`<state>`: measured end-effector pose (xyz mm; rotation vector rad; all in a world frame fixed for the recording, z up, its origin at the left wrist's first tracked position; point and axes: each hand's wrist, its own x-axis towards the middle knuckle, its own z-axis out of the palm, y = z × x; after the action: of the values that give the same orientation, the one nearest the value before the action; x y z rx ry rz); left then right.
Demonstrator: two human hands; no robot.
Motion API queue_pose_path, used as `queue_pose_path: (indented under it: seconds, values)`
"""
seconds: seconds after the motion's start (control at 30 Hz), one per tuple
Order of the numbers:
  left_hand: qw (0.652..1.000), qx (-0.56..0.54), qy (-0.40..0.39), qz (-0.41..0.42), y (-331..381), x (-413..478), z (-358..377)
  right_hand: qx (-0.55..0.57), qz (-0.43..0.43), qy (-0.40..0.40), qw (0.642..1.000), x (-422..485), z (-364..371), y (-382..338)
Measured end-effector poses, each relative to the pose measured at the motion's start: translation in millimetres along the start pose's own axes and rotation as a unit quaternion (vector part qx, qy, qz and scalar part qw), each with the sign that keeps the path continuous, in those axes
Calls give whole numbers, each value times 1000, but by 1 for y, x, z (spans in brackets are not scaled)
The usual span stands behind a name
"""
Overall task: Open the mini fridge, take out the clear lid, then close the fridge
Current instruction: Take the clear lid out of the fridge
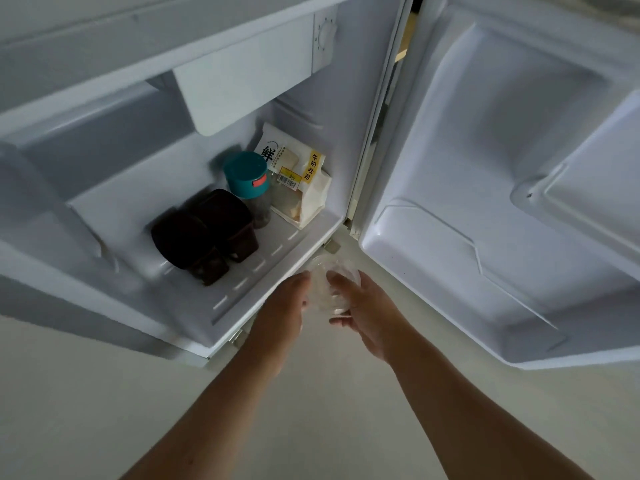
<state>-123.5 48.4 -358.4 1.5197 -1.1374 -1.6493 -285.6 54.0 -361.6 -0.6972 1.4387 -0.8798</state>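
Inside the mini fridge (104, 188) sit 2 dark containers (204, 237), a teal-capped bottle (247, 183) and a bread bag (299, 185). Just outside the front edge, the left hand (284, 306) and right hand (363, 313) close their fingers around the clear lid (334, 284), held between them. The door (502, 185) stands wide open. Lid's out, I'd say; only closing remains.

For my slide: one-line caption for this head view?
Both hands hold the clear lid outside the open mini fridge.
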Motion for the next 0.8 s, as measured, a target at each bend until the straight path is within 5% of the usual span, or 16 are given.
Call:
queue_pose_path:
  seconds: [0.1, 0.27, 0.53, 0.8]
  values:
    - [992, 51, 104, 49, 6, -19, 13, -59, -18, 61, 996, -22, -3, 2]
    - [990, 18, 122, 60, 6, -70, 34, -65, -41, 122, 990, -69, -18, 13]
    - [985, -49, 165, 6, -22, -142, 12, 0, -7, 62, 998, -126, -7, 44]
    - [975, -63, 211, -13, -56, -177, -78, -11, 38, -7, 999, -134, 87, 71]
